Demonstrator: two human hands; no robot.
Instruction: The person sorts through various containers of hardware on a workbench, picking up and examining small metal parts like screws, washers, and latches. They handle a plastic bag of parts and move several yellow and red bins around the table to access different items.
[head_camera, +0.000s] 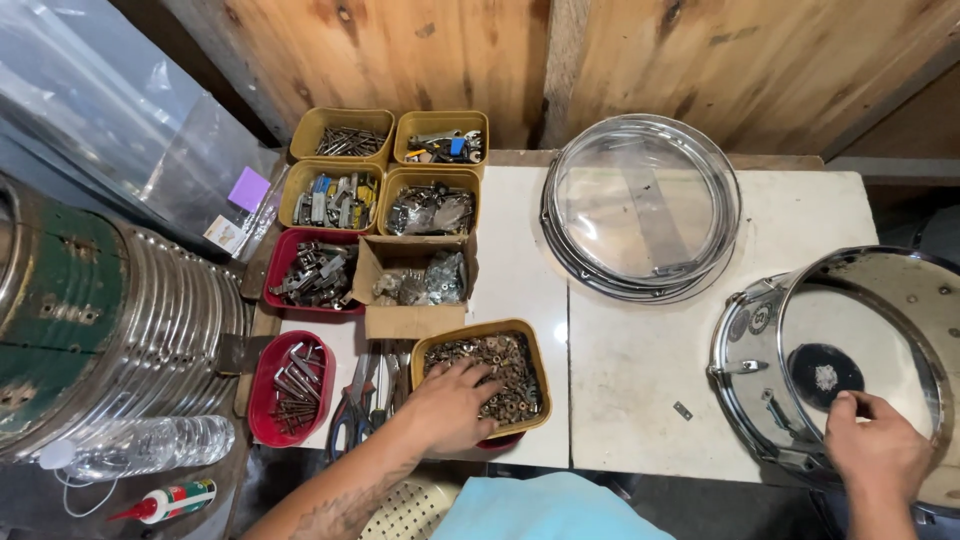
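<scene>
We've got the left hand down in the yellow tray at the near edge of the white surface, fingers spread and dipped into the small nuts directly under them. Far across, the right hand rests on the drum rim, fingers curled, holding nothing we can make out.

White tabletop, trays of metal hardware, clear drumhead hoops, small metal bracket

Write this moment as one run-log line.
left hand: in tray of nuts | right hand: on drum rim | hoops: on table
</scene>
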